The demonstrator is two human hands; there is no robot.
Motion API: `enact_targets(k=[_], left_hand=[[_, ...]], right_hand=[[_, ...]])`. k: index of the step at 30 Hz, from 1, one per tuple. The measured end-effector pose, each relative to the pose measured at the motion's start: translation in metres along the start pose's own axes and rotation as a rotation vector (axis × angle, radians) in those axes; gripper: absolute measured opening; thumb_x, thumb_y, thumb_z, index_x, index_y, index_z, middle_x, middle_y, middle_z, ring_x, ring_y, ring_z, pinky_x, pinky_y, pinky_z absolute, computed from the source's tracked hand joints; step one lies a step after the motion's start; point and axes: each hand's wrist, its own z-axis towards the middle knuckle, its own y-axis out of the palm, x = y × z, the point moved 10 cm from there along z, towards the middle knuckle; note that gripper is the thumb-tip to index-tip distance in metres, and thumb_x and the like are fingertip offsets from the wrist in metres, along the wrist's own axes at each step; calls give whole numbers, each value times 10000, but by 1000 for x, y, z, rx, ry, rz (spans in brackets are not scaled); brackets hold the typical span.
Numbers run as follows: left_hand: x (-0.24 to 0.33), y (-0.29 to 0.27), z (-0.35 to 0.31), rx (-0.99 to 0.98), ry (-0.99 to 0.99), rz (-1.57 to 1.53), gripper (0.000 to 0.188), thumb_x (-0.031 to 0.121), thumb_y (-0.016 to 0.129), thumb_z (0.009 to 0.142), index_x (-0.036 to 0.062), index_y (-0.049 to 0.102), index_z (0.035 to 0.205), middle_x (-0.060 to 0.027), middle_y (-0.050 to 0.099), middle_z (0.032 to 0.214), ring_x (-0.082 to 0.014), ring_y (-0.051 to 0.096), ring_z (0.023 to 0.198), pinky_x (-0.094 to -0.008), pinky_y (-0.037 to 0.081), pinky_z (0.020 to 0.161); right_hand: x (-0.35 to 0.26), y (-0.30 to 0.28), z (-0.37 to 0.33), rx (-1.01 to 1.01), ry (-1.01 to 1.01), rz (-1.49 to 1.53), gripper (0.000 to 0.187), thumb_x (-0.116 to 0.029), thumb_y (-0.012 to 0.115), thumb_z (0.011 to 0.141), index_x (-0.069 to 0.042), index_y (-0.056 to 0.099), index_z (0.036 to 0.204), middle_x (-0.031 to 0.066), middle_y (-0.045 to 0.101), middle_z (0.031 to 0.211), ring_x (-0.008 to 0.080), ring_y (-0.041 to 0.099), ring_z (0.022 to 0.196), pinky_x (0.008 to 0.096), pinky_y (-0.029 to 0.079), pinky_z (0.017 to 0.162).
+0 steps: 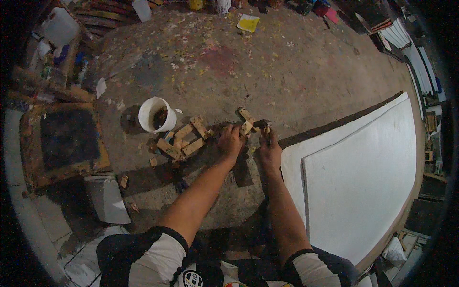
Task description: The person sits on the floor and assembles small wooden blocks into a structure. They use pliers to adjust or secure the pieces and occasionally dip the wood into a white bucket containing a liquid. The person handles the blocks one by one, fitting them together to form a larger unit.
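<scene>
My left hand [230, 143] is closed on a small piece made of short wooden strips [246, 115], set crosswise and dotted with dark spots. Close beside it, my right hand [270, 152] is wrapped round what looks like a hammer, its dark head [262, 123] against or just over the right end of the wood. The fingers hide most of the handle. To the left of my left hand, several similar wooden strips [193, 146] lie in a loose heap, some joined at angles. A white bucket [150, 125] with dark small contents stands behind the heap.
Large white sheets or panels [358, 177] lie at the right, their edge close to my right forearm. A dark wooden-framed panel [28, 158] and a grey-white container [107, 198] are at the left. A yellow paper [248, 23] rests on the paint-spattered surface [191, 71] far off.
</scene>
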Motion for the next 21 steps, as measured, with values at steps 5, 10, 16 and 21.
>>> enact_targets(k=[5,10,16,21], left_hand=[[-29,6,-19,75,-93,-50,443,291,763,897,131,667,1299,-129,605,1316,-360,620,1190,-481,555,914],[-34,11,-21,160,-9,20,407,334,740,912,140,684,1266,-147,590,1349,-346,614,1199,-476,554,913],[1,-7,-4,118,56,66,472,378,788,868,68,688,1209,-175,603,1338,-365,630,1171,-477,561,883],[-21,8,6,158,28,-23,588,474,814,833,49,685,1219,-181,588,1355,-393,641,1138,-480,559,890]], right_hand=[[8,12,3,30,-50,-22,501,-440,521,1065,-117,536,1447,278,716,1033,458,709,915,516,533,726],[1,8,0,40,-45,26,481,-418,538,1059,-127,547,1442,264,722,1049,442,714,905,506,536,719],[-10,-1,-6,-35,113,151,450,-281,608,1032,-99,544,1439,226,696,1225,370,675,1123,431,506,919],[-2,5,-7,-83,168,30,459,-266,620,1025,-92,546,1444,208,711,1222,335,690,1163,402,514,951]])
